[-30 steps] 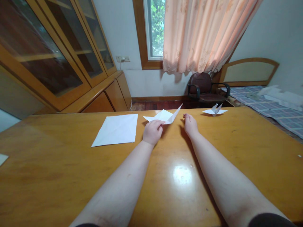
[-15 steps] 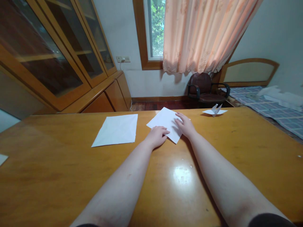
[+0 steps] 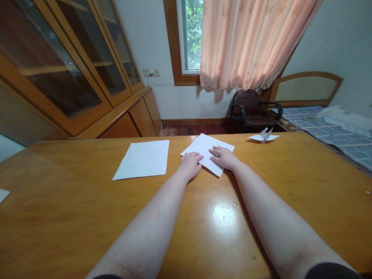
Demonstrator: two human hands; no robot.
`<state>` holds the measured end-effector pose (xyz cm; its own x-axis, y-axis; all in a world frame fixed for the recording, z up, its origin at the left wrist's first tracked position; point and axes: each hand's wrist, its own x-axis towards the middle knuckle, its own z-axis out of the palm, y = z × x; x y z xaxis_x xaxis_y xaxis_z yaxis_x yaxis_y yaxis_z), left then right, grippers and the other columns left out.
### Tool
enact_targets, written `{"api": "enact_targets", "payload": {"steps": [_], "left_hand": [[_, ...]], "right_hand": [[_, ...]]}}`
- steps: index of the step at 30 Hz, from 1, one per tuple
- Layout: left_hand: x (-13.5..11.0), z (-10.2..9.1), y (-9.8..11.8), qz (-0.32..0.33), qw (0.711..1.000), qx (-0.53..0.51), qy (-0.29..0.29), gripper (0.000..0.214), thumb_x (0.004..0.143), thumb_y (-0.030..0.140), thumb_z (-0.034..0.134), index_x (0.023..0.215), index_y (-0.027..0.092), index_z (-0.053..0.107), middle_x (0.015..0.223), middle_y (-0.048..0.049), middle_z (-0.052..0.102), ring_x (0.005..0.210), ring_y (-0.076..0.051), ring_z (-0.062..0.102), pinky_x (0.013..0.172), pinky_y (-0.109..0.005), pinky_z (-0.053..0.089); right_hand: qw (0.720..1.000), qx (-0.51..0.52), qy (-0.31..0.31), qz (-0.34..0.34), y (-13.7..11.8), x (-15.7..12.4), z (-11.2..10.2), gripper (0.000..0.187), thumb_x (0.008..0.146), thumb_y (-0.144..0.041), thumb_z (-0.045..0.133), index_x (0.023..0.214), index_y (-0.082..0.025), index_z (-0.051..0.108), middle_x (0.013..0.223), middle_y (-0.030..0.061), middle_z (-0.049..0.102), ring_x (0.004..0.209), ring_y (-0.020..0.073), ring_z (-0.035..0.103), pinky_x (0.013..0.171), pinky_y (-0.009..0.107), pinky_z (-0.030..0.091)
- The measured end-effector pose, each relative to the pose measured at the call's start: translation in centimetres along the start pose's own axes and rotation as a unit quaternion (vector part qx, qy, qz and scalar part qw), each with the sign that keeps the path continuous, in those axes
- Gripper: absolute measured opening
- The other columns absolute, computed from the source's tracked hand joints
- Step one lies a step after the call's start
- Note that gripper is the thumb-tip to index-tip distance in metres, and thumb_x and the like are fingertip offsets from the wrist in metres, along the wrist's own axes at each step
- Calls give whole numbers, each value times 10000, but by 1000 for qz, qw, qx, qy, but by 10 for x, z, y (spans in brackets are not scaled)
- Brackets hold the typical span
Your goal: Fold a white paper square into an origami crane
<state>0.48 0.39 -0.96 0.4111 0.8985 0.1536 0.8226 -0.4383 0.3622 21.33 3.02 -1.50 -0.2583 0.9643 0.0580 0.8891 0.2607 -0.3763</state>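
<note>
A white sheet of paper (image 3: pixel 209 145) lies at an angle near the far edge of the wooden table (image 3: pixel 87 217). On its near left side rests my left hand (image 3: pixel 190 166), fingers stretched over the edge. My right hand (image 3: pixel 223 157) lies on the right part of the same sheet, its fingers spread flat and pointing left. Neither hand grips anything. To the left is a second, larger white sheet (image 3: pixel 143 159) with faint crease lines. A folded white paper bird (image 3: pixel 264 136) stands off to the right.
The corner of another white paper (image 3: pixel 4 195) shows at the left edge. Beyond the table are a brown armchair (image 3: pixel 251 108), a bed (image 3: pixel 325 124) and a glass-fronted cabinet (image 3: pixel 87 69). A tiny white scrap (image 3: pixel 367 192) lies at the far right.
My right hand has slid left and nearer over the paper, uncovering its right corner. My left hand has shifted slightly left. The sheet has moved a little toward me and right.
</note>
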Motion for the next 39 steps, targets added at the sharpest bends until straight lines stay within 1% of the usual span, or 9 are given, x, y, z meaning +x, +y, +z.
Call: {"api": "enact_targets", "payload": {"steps": [3, 5, 12, 17, 20, 22, 26, 33, 39], "left_hand": [[1, -1, -2, -14, 1000, 7, 5, 487, 743, 107, 521, 1193, 255, 633, 1305, -69, 577, 1249, -238, 465, 1110, -430, 261], [1, -2, -3, -25, 1000, 6, 5, 501, 727, 72, 505, 1169, 257, 648, 1283, -62, 597, 1226, -229, 489, 1088, -403, 296], [3, -2, -10, -63, 997, -36, 34, 462, 733, 96, 502, 1117, 277, 683, 1191, -27, 664, 1141, -217, 560, 987, -332, 392], [2, -8, -13, -133, 987, -66, 54, 340, 812, 211, 478, 1041, 304, 712, 1101, -43, 704, 1030, -240, 620, 843, -333, 449], [3, -11, -14, -189, 977, -63, 82, 351, 822, 221, 473, 1090, 286, 690, 1116, -61, 698, 1036, -244, 622, 848, -341, 444], [3, -12, -14, -211, 971, -64, 92, 360, 817, 218, 481, 1111, 281, 678, 1123, -64, 696, 1047, -243, 619, 870, -346, 438], [4, -11, -15, -213, 969, -78, 96, 361, 788, 191, 508, 1095, 273, 681, 1129, -53, 693, 1056, -244, 615, 888, -346, 437], [3, -15, -17, -234, 962, -82, 118, 317, 831, 215, 455, 1027, 266, 699, 1035, -60, 718, 993, -246, 629, 829, -345, 449], [0, -19, -17, -247, 955, -110, 123, 320, 826, 210, 439, 1010, 262, 695, 1028, -55, 717, 974, -247, 635, 792, -342, 459]], "right_hand": [[998, 59, 5, -18, -3, -1, -1, 421, 842, -467, 566, 1193, -250, 647, 1357, 55, 543, 1283, 222, 457, 1088, 361, 309], [995, 96, 9, -16, -4, -2, -2, 388, 851, -457, 553, 1143, -232, 676, 1312, 57, 582, 1245, 214, 498, 1065, 343, 340], [977, 204, 59, 33, -1, -3, -4, 390, 915, -445, 423, 1008, -212, 721, 1147, 54, 683, 1107, 225, 595, 995, 358, 413], [952, 301, 48, -19, -1, -6, -5, 348, 885, -393, 465, 1055, -202, 701, 1153, 51, 676, 1104, 222, 591, 1011, 395, 414], [957, 290, 12, -31, -5, -8, -5, 415, 771, -394, 639, 1142, -212, 662, 1181, 52, 660, 1087, 234, 596, 979, 402, 442], [968, 249, 16, -21, -6, -7, -5, 469, 707, -382, 710, 1142, -214, 662, 1153, 59, 670, 1052, 230, 609, 956, 387, 454], [981, 183, 60, 24, -3, -5, -4, 340, 744, -376, 681, 1040, -210, 706, 1084, 68, 693, 1004, 221, 624, 931, 365, 456], [974, 216, 11, -73, -2, -7, -6, 726, 570, -426, 816, 1228, -204, 605, 1240, 87, 618, 1148, 260, 557, 1009, 394, 394], [974, 198, 7, -107, -3, -6, -7, 895, 499, -456, 845, 1289, -157, 551, 1333, 127, 546, 1227, 267, 496, 1070, 386, 332]]}}
